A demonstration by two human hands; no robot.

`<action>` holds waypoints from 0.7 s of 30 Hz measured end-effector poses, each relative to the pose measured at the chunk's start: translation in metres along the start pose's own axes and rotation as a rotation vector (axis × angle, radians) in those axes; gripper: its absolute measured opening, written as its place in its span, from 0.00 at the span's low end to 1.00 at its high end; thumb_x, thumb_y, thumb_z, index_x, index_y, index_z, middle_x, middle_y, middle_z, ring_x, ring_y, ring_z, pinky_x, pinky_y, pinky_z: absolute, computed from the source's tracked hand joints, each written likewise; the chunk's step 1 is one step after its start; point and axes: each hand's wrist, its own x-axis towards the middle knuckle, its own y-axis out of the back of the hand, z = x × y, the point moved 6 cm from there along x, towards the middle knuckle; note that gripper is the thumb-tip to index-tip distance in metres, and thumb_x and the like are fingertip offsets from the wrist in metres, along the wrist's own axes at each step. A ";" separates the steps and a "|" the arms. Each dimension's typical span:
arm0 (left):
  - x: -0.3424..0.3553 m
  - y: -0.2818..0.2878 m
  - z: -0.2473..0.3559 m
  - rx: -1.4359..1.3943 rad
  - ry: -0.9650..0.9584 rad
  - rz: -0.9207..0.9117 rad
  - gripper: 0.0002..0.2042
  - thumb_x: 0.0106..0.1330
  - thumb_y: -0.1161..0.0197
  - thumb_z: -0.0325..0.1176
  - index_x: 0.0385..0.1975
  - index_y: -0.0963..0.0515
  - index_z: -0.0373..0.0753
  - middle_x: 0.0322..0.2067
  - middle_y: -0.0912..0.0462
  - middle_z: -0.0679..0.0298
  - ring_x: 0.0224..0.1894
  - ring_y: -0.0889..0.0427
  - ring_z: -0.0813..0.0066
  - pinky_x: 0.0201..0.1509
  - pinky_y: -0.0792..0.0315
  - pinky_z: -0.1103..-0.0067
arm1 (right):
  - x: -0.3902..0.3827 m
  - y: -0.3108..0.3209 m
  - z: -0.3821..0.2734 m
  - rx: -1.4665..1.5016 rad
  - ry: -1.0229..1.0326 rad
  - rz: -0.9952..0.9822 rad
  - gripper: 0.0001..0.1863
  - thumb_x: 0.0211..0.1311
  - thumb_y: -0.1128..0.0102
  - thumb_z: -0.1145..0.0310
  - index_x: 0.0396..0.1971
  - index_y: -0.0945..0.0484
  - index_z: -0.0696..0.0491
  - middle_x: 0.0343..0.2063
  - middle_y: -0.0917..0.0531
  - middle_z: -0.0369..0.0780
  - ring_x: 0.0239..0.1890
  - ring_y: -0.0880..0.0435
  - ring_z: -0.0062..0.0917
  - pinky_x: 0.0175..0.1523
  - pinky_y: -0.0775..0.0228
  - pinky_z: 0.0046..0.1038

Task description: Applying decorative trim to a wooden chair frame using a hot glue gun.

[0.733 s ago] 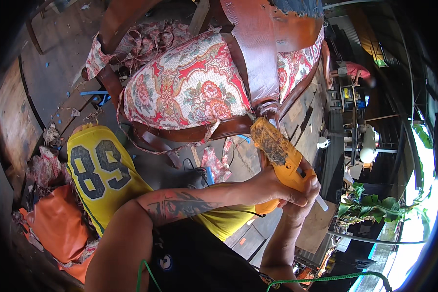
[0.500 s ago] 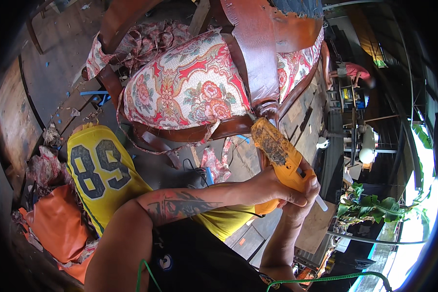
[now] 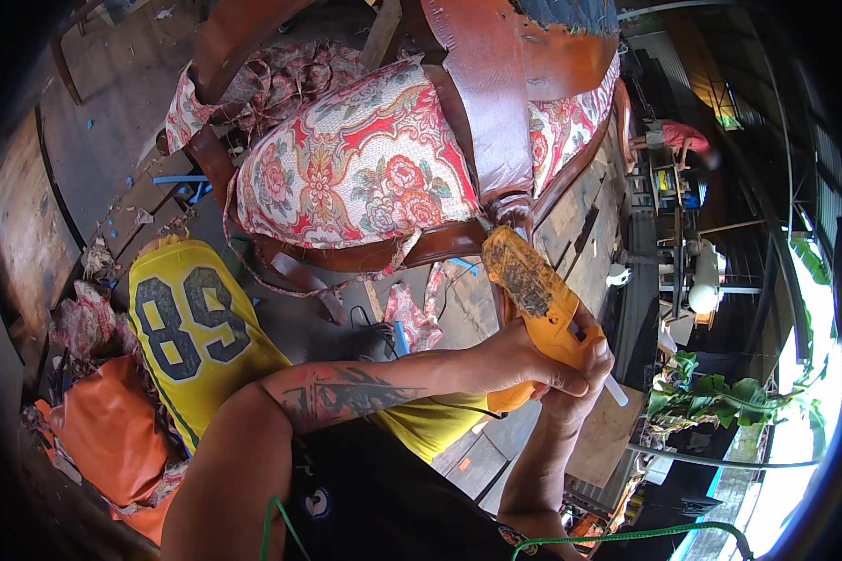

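A dirty yellow-orange glue gun (image 3: 530,285), with a pale glue stick (image 3: 614,389) poking from its back, has its nozzle at the carved wooden frame (image 3: 447,241) of a chair with red floral upholstery (image 3: 346,168). My left hand (image 3: 530,365) is closed on the gun's body, the tattooed forearm crossing from the lower left. My right hand (image 3: 580,369) grips the gun's rear beside it, partly behind the left. A reddish-brown leather piece (image 3: 482,122) hangs over the upholstery above the nozzle.
A yellow jersey (image 3: 206,341) lies at the left by orange material (image 3: 112,435) and fabric scraps (image 3: 410,313). A loose board (image 3: 601,435) is at the right, near leafy plants (image 3: 720,397). A co-worker in a pink top (image 3: 678,136) bends over farther back.
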 end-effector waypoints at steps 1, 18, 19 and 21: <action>0.000 0.000 0.000 0.001 0.000 -0.001 0.29 0.54 0.20 0.21 0.55 0.27 0.40 0.43 0.18 0.67 0.45 0.17 0.79 0.36 0.23 0.85 | 0.000 0.000 0.000 0.033 0.000 -0.004 0.43 0.75 0.50 0.36 0.63 0.29 0.67 0.54 0.19 0.50 0.54 0.16 0.34 0.58 0.22 0.32; -0.002 -0.001 0.001 -0.008 0.051 -0.021 0.29 0.55 0.20 0.23 0.57 0.26 0.38 0.40 0.16 0.67 0.36 0.16 0.81 0.31 0.25 0.85 | 0.001 -0.008 -0.009 -0.041 0.039 0.062 0.48 0.69 0.43 0.35 0.62 0.29 0.71 0.52 0.17 0.55 0.52 0.14 0.37 0.56 0.19 0.33; -0.003 -0.001 0.001 -0.009 0.051 -0.021 0.29 0.55 0.20 0.23 0.57 0.26 0.38 0.40 0.16 0.67 0.36 0.16 0.81 0.31 0.25 0.85 | 0.001 -0.008 -0.009 -0.054 0.037 0.062 0.48 0.68 0.42 0.35 0.62 0.29 0.71 0.52 0.17 0.55 0.51 0.14 0.37 0.56 0.19 0.34; -0.004 -0.002 0.000 0.037 0.093 -0.055 0.28 0.56 0.21 0.24 0.56 0.25 0.37 0.39 0.16 0.68 0.34 0.17 0.82 0.29 0.26 0.85 | 0.001 -0.009 -0.010 -0.034 0.036 0.064 0.48 0.69 0.43 0.35 0.62 0.29 0.71 0.52 0.18 0.55 0.51 0.13 0.37 0.56 0.18 0.34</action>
